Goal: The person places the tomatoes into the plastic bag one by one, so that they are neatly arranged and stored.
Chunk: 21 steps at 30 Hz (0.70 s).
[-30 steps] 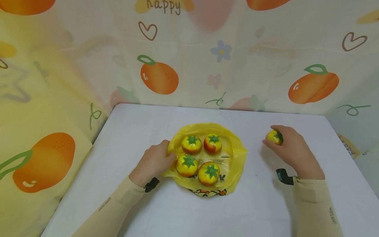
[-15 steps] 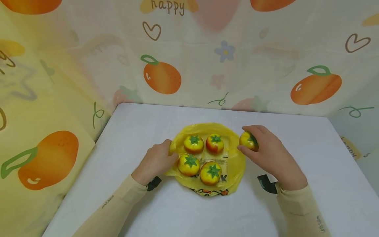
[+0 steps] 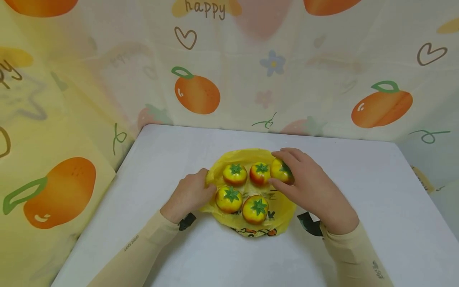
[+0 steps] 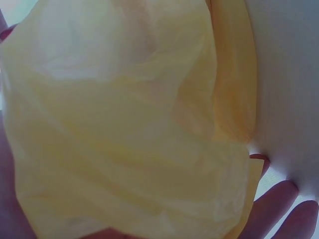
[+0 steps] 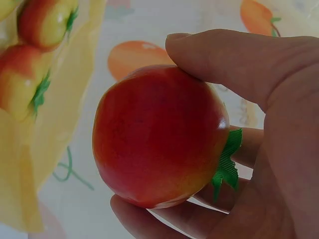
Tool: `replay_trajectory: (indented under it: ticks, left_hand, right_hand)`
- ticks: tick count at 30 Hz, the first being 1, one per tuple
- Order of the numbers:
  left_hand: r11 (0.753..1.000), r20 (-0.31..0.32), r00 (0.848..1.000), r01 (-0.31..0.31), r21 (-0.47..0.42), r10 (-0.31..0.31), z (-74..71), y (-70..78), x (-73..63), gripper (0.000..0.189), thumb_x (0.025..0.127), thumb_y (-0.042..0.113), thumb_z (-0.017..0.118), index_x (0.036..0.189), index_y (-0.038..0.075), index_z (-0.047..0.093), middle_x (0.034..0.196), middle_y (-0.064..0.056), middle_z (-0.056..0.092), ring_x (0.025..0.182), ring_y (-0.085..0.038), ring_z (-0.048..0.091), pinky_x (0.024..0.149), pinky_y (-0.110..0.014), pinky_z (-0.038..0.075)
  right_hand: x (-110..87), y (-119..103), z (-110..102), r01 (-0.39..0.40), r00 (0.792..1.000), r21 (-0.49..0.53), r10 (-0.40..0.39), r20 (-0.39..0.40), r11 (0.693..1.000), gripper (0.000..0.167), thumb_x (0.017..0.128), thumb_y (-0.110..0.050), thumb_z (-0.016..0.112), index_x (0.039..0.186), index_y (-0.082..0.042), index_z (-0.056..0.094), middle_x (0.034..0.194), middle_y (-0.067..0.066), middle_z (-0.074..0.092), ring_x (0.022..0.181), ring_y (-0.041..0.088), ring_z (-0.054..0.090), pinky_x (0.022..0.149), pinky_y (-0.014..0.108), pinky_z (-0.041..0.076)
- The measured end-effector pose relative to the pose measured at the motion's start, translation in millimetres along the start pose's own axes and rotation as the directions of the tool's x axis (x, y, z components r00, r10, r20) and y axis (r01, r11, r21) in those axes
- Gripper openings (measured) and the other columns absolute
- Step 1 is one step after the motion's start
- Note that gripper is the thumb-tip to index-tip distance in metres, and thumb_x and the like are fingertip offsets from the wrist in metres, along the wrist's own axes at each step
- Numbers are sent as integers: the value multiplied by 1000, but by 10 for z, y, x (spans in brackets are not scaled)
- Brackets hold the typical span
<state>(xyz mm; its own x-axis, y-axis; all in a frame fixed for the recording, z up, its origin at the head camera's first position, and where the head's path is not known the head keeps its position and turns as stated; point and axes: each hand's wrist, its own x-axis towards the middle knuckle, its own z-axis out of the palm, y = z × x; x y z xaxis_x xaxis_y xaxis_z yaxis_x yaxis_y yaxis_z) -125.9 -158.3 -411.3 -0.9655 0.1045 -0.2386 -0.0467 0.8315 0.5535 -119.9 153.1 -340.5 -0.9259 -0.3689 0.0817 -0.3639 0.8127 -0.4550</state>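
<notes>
A yellow plastic bag lies spread in a rough round on the table, with several yellow-and-red toy tomatoes with green star-shaped tops on it. My left hand grips the bag's left edge; in the left wrist view the bag's film hides most of that hand. Over the bag's right side, my right hand holds another toy tomato between thumb and fingers. That tomato is close beside the back right one; I cannot tell whether they touch. Its red underside shows in the right wrist view.
The white table extends around the bag on all sides. Behind it hangs a cloth printed with oranges, hearts and flowers, and it continues along the left side.
My right hand has carried its tomato leftward from the table's right side to over the bag. The left hand keeps its grip on the bag's edge, and the other tomatoes stay put.
</notes>
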Motion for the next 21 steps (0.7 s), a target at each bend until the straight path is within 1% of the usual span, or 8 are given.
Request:
replay_trajectory:
  ticks: [3, 7, 11, 18, 21]
  left_hand:
    - [1000, 0, 1000, -2, 0, 2, 2, -6, 1, 40, 102, 26, 56, 134, 2, 59, 89, -9, 66, 69, -22, 58, 60, -30, 45]
    - [1000, 4, 1000, -1, -3, 1, -2, 2, -4, 41, 102, 26, 56, 135, 2, 59, 89, -9, 65, 69, -22, 58, 60, -30, 45]
    - [1000, 7, 1000, -2, -5, 2, -4, 13, -6, 40, 102, 26, 57, 134, 2, 59, 89, -9, 65, 69, -22, 57, 60, -30, 45]
    - [1000, 4, 1000, -2, 0, 2, -11, 17, -1, 37, 102, 26, 57, 131, 2, 59, 86, -9, 63, 68, -22, 57, 59, -30, 44]
    - [1000, 6, 1000, 6, 6, -6, -8, 13, 4, 39, 102, 27, 57, 133, 3, 59, 86, -9, 64, 68, -22, 57, 59, -30, 44]
  right_hand:
    - [36, -58, 50, 26, 1000, 5, -26, 5, 1000, 66, 97, -39, 81, 152, -14, 56, 157, 8, 53, 139, 32, 55, 117, 58, 49]
    - [71, -84, 160, 46, 998, 11, -47, 38, 999, 66, 96, -42, 81, 152, -15, 56, 155, 8, 54, 140, 32, 55, 118, 57, 48]
    - [79, -54, 258, 40, 997, 20, -41, 65, 999, 66, 96, -41, 82, 151, -14, 57, 155, 8, 55, 140, 32, 56, 118, 57, 48]
    - [84, 12, 359, 13, 997, 14, -14, 78, 1000, 65, 96, -38, 82, 150, -11, 58, 152, 11, 57, 135, 33, 59, 117, 57, 50]
    - [84, 45, 402, 1, 996, 10, -2, 87, 1000, 65, 95, -36, 83, 149, -11, 58, 149, 10, 59, 132, 32, 60, 116, 56, 51]
